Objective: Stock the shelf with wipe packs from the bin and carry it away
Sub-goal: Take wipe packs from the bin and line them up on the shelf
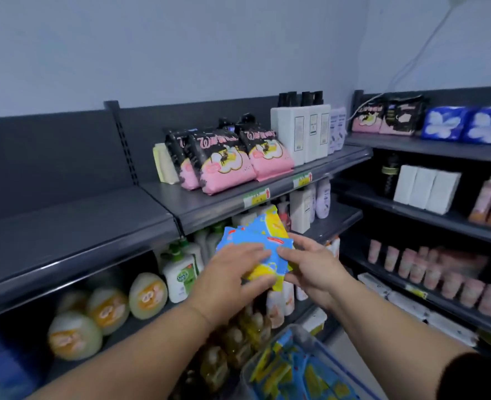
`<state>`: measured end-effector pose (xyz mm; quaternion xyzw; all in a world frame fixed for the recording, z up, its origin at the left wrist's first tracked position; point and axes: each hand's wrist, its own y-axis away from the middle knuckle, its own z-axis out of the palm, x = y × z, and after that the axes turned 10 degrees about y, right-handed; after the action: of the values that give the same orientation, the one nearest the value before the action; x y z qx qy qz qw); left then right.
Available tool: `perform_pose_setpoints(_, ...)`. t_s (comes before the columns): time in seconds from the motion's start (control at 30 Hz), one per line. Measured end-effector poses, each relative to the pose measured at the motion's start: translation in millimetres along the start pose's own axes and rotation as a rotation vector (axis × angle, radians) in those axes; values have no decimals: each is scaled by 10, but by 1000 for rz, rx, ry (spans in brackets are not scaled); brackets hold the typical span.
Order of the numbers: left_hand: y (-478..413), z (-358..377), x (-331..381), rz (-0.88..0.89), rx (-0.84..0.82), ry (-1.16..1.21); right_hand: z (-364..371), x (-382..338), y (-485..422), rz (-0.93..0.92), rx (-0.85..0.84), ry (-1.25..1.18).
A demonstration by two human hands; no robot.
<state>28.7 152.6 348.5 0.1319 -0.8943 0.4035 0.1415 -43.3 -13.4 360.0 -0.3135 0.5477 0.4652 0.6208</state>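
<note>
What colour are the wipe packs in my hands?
The wipe packs are blue and yellow; head view.

Body parts in view: two arms and two hands.

1. Left hand (pixel 232 272): bare, uncovered across the back and fingers.
2. Left forearm (pixel 140 350): bare from the wrist down to the lower frame edge.
3. Right hand (pixel 313 272): bare, uncovered likewise.
4. Right forearm (pixel 388 330): bare from the wrist to the sleeve hem.
5. Dark, near-black fabric sleeve (pixel 478 379): covers the right arm at the lower right corner. Its hem forms a curved edge across the arm. The cloth appears plain; its weave is too blurred to tell.
</note>
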Motion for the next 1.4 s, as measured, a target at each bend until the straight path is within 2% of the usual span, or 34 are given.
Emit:
perform_pose_setpoints(0.1,-41,-676,-135,-310,223,5,484,-253,69,-64,-111,0)
perform_pose_setpoints(0.2,16,-1431,-224,-521,196,30,1097,-424,107,-117,-214,26)
perform_pose_setpoints(0.37,387,-2612,-352,-655,171,87,2222,-478,179,-140,-433,77)
perform_pose_setpoints(0.47,675,-3208,-433,-681,191,16,2887,-473,233,-109,-571,116)
perform_pose_setpoints(0.57,981,-3715,-490,-712,156,-85,3537,-447,259,-49,-615,164)
perform_pose_setpoints(0.77,1527,-4483,-580,-771,121,-217,4499,-332,300,-220,-562,515)
perform_pose_setpoints(0.87,1769,-4745,-664,-822,120,-251,4782,-305,321,-280,-576,564)
perform_pose_setpoints(1.07,2067,-5048,-834,-904,298,-211,5113,-293,227,-474,-525,663)
perform_pose_setpoints(1.4,2057,-5219,-1012,-1003,494,-256,5297,-348,-237,-623,-350,815)
